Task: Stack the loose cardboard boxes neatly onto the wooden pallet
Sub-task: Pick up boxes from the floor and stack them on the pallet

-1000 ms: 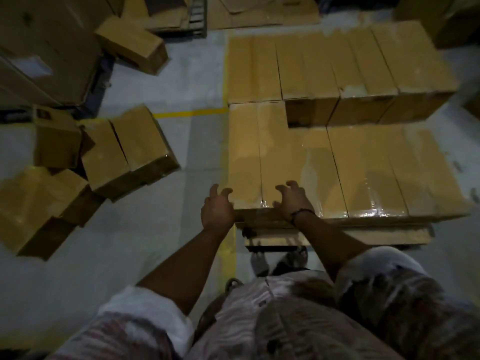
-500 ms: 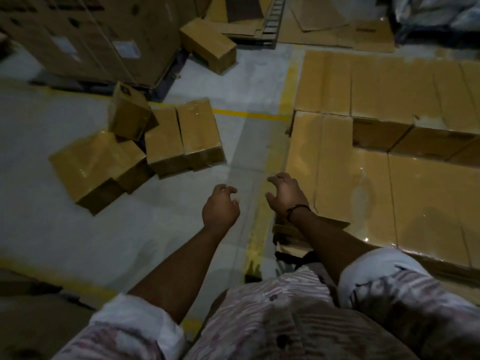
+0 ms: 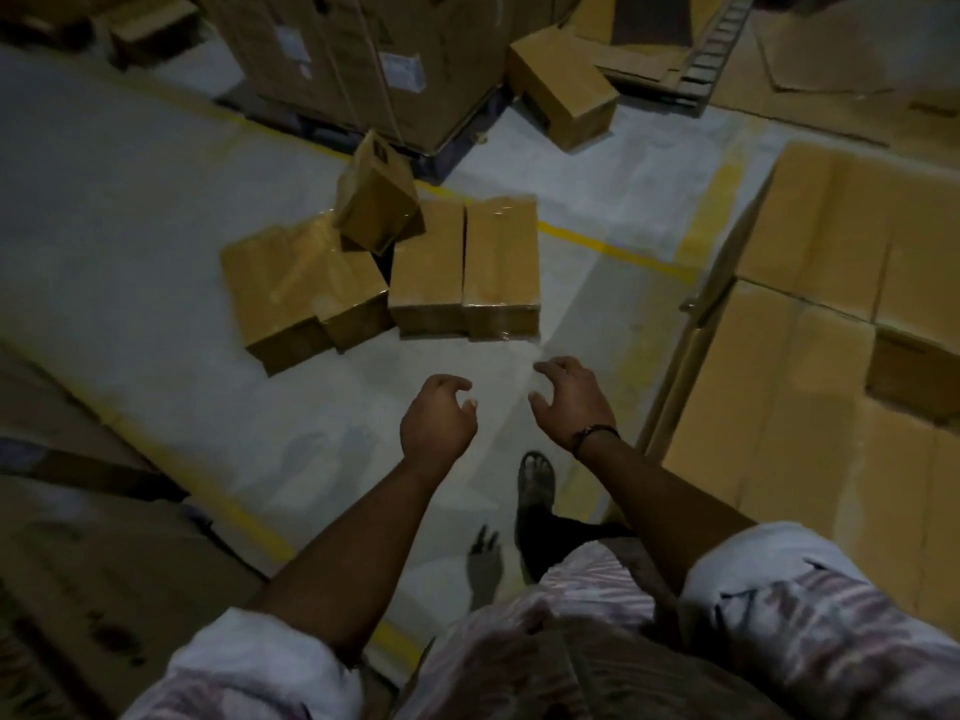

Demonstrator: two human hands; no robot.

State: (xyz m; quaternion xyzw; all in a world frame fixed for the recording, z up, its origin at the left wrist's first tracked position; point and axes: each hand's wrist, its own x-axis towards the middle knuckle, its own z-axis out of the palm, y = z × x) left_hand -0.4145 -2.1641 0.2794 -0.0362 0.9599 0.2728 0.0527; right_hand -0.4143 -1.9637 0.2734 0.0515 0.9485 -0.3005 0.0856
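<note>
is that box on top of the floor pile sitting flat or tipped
Tipped. The top box leans at an angle, propped on the loose boxes beneath it.

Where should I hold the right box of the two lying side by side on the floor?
Best grip: the short ends of the right box, reaching from its near end. It lies flat, its long left side against the neighbour box, so probably only the ends and right side are free.
</note>
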